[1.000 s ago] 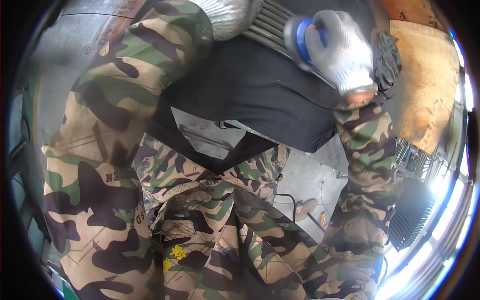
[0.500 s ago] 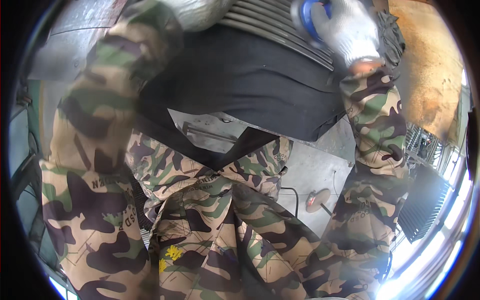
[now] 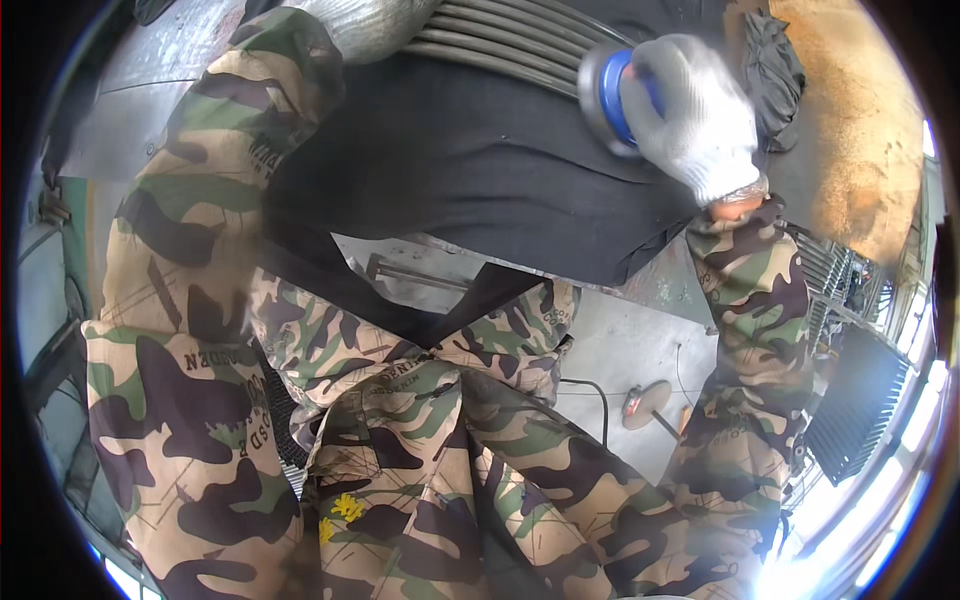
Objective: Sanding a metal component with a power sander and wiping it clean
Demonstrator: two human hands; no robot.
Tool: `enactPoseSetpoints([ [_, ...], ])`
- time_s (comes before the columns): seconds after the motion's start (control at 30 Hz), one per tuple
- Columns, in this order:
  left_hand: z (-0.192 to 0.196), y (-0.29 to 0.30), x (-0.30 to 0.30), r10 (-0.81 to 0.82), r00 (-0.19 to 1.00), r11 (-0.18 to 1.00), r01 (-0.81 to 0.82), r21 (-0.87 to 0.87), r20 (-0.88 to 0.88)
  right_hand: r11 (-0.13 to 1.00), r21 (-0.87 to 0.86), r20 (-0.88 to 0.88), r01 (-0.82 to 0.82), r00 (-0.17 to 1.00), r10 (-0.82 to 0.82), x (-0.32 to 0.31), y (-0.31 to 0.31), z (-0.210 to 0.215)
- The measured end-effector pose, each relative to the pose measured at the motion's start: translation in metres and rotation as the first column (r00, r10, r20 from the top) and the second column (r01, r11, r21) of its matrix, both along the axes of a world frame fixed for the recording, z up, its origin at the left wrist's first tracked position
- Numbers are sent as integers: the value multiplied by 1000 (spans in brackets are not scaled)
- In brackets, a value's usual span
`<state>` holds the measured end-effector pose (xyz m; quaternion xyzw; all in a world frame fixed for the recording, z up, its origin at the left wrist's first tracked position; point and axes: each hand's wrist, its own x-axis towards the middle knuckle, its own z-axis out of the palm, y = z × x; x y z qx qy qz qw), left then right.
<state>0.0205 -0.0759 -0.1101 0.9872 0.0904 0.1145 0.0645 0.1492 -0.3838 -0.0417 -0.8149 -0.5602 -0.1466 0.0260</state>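
A bundle of thin grey metal rods [image 3: 500, 45] lies on black cloth [image 3: 480, 150] at the far side. My left hand [image 3: 375, 25], in a pale glove, is at the left end of the rods; its fingers run out of the picture. My right hand [image 3: 695, 115], in a white knit glove, grips a roll of pale tape [image 3: 598, 100] with a blue core, by the right part of the rods. Its thumb and fingers bend round the blue core. The roll's pale outer side is smeared by motion.
A rusty tan board [image 3: 865, 130] stands at the right, with crumpled dark cloth [image 3: 775, 70] beside it. Below it are racks of dark rods [image 3: 855, 415]. Under the table, a round disc on a stem [image 3: 648, 405] is on the grey floor [image 3: 620, 330].
My right hand has come nearer to me with the tape roll, from over the rods to their near side. My left hand has shifted slightly left.
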Motion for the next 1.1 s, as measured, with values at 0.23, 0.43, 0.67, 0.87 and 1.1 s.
enactPoseSetpoints([
  [0.23, 6, -8, -26, 13, 1000, 1000, -13, 1, -6, 1000, -30, -11, 4, 1000, -5, 6, 9, 9],
  [0.43, 6, -15, -44, -76, 996, 997, 77, -8, 44, 999, 38, 16, 6, 1000, -6, 9, 19, 16],
  [0.67, -1, -6, -28, -128, 986, 992, 127, 16, 111, 999, -11, -3, 37, 999, -37, 10, 3, -2],
  [0.87, 2, -20, -50, -149, 989, 989, 148, 8, 26, 999, -1, -14, 40, 999, -40, 17, 3, -5],
  [1.1, 2, -15, -37, -107, 990, 994, 107, -1, 93, 999, -5, -47, 49, 998, -49, -4, 0, 3],
])
